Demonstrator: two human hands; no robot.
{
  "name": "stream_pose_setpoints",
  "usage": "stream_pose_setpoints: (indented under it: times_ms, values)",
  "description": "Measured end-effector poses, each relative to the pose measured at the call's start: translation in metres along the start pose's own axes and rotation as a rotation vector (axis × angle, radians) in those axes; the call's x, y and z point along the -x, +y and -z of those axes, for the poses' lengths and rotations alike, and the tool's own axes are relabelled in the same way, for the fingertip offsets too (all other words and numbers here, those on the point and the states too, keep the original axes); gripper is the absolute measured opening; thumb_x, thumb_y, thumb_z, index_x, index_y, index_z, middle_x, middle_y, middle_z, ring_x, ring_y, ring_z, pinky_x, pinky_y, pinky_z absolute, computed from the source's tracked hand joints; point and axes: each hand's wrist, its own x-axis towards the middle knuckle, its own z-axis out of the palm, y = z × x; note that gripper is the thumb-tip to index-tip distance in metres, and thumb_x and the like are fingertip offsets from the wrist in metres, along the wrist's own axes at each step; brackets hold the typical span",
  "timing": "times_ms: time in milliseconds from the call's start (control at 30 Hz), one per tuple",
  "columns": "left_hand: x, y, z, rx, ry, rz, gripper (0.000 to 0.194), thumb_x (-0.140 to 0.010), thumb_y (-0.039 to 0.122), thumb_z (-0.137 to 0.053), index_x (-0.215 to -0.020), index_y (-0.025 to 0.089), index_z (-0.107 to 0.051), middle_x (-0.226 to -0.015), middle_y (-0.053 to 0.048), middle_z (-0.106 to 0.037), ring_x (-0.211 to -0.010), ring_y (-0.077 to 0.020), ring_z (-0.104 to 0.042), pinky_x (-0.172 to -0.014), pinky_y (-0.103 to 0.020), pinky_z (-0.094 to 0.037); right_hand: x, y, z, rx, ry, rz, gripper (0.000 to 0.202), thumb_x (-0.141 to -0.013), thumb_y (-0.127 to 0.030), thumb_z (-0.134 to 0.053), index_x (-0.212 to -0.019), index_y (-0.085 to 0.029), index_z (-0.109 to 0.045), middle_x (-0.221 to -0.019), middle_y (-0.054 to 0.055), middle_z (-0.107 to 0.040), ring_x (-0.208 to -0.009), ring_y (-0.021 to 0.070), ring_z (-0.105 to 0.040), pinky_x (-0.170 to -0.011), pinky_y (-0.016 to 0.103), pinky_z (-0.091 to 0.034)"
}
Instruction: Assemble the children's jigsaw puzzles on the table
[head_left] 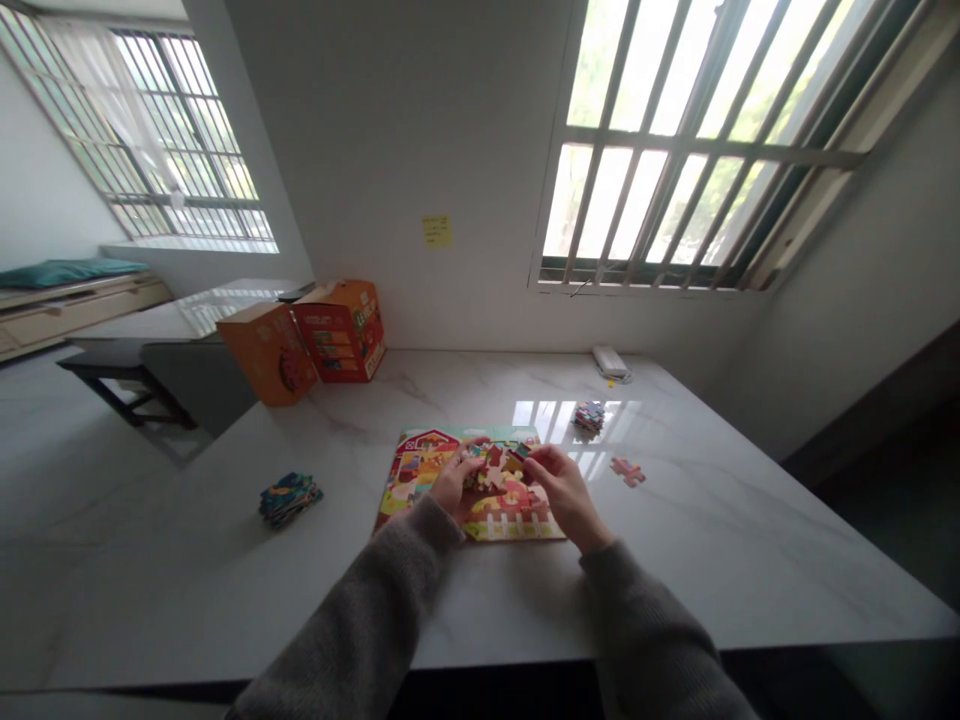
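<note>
A colourful farm picture board (517, 525) lies flat on the white marbled table (495, 610). Above its middle, my left hand (455, 480) is closed on a bunch of puzzle pieces (495, 468). My right hand (562, 485) pinches a small dark piece (519, 452) at the right side of that bunch. Part of the board is hidden beneath both hands and the pieces. Right of the board lies a single pinkish puzzle piece (628, 472), with a small stack of pieces (589, 418) behind it. Another stack, bluish and orange (290, 497), sits to the left.
Two orange boxes (270, 355) (341, 330) stand at the table's back left. A white device with a cable (611, 362) lies at the back right, near the wall. A yellow note (437, 231) is stuck on the wall.
</note>
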Motion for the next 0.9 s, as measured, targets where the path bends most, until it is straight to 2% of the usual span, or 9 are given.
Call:
stream_pose_setpoints:
  times_ms: [133, 233, 300, 400, 500, 600, 700, 800, 900]
  values:
    - [0.005, -0.003, -0.005, 0.010, -0.051, -0.005, 0.060, -0.079, 0.029, -0.075, -0.132, 0.020, -0.050, -0.095, -0.007, -0.070, -0.071, -0.0197, -0.071, -0.059, -0.033, -0.063, 0.000, 0.004, -0.026, 0.174, -0.005, 0.095, 0.031, -0.082, -0.050, -0.071, -0.087, -0.020, -0.062, -0.077, 0.001, -0.059, -0.067, 0.0159, -0.056, -0.064, 0.030, -0.050]
    - [0.007, -0.006, -0.004, -0.020, -0.074, -0.003, 0.071, -0.071, 0.018, -0.080, -0.134, 0.021, -0.048, -0.087, -0.004, -0.069, -0.066, -0.0178, -0.070, -0.057, -0.031, -0.063, 0.002, 0.007, -0.025, 0.251, 0.062, 0.157, 0.038, -0.080, -0.043, -0.074, -0.109, -0.022, -0.060, -0.081, 0.000, -0.055, -0.068, 0.0152, -0.052, -0.063, 0.029, -0.048]
    - [0.007, -0.009, -0.001, -0.018, -0.106, 0.031, 0.074, -0.070, 0.016, -0.080, -0.135, 0.021, -0.047, -0.084, -0.003, -0.068, -0.065, -0.0182, -0.070, -0.056, -0.030, -0.063, 0.006, 0.005, -0.022, 0.226, 0.023, 0.166, 0.042, -0.081, -0.040, -0.072, -0.117, -0.023, -0.057, -0.078, -0.002, -0.054, -0.067, 0.0152, -0.053, -0.063, 0.029, -0.048]
    - [0.008, -0.015, 0.000, -0.013, -0.185, 0.082, 0.073, -0.071, 0.017, -0.078, -0.136, 0.021, -0.046, -0.084, -0.003, -0.069, -0.064, -0.0189, -0.071, -0.054, -0.029, -0.062, 0.016, 0.001, -0.020, 0.252, -0.042, 0.214, 0.035, -0.085, -0.038, -0.069, -0.115, -0.024, -0.060, -0.076, -0.002, -0.055, -0.068, 0.0159, -0.055, -0.066, 0.030, -0.049]
    - [0.011, -0.017, -0.002, -0.018, -0.265, 0.079, 0.071, -0.069, 0.016, -0.076, -0.135, 0.020, -0.047, -0.083, -0.004, -0.070, -0.055, -0.0170, -0.068, -0.045, -0.024, -0.056, 0.022, 0.000, -0.011, 0.331, 0.020, 0.277, 0.022, -0.093, -0.036, -0.059, -0.109, -0.023, -0.064, -0.078, 0.001, -0.062, -0.073, 0.0170, -0.058, -0.073, 0.032, -0.049]
    - [0.012, -0.010, -0.004, 0.007, -0.242, 0.041, 0.067, -0.068, 0.014, -0.072, -0.131, 0.018, -0.052, -0.082, -0.004, -0.071, -0.048, -0.0133, -0.063, -0.038, -0.019, -0.050, 0.016, 0.005, 0.018, 0.455, 0.123, 0.299, 0.024, -0.096, -0.034, -0.051, -0.110, -0.021, -0.065, -0.082, 0.003, -0.066, -0.077, 0.0185, -0.060, -0.076, 0.033, -0.048]
    - [0.011, 0.007, 0.002, 0.059, -0.166, 0.013, 0.059, -0.069, 0.014, -0.069, -0.126, 0.016, -0.056, -0.077, -0.002, -0.070, -0.048, -0.0120, -0.062, -0.041, -0.021, -0.053, 0.005, 0.017, 0.066, 0.750, 0.271, 0.302, 0.028, -0.092, -0.033, -0.050, -0.107, -0.018, -0.067, -0.089, 0.007, -0.066, -0.081, 0.0212, -0.058, -0.079, 0.036, -0.047]
    - [0.009, 0.025, 0.017, 0.095, -0.118, -0.002, 0.055, -0.070, 0.013, -0.067, -0.125, 0.015, -0.057, -0.074, -0.001, -0.069, -0.045, -0.0107, -0.059, -0.042, -0.025, -0.057, 0.000, 0.027, 0.113, 1.091, 0.394, 0.092, 0.033, -0.089, -0.034, -0.050, -0.110, -0.017, -0.068, -0.095, 0.010, -0.065, -0.094, 0.0265, -0.057, -0.090, 0.042, -0.043]
    - [0.011, 0.038, 0.032, 0.085, -0.085, -0.044, 0.056, -0.073, 0.013, -0.067, -0.128, 0.015, -0.055, -0.076, -0.002, -0.070, -0.046, -0.0129, -0.062, -0.041, -0.026, -0.057, 0.004, 0.030, 0.143, 1.360, 0.482, -0.206, 0.049, -0.088, -0.046, -0.054, -0.123, -0.013, -0.063, -0.114, 0.019, -0.060, -0.110, 0.0345, -0.052, -0.092, 0.047, -0.042]
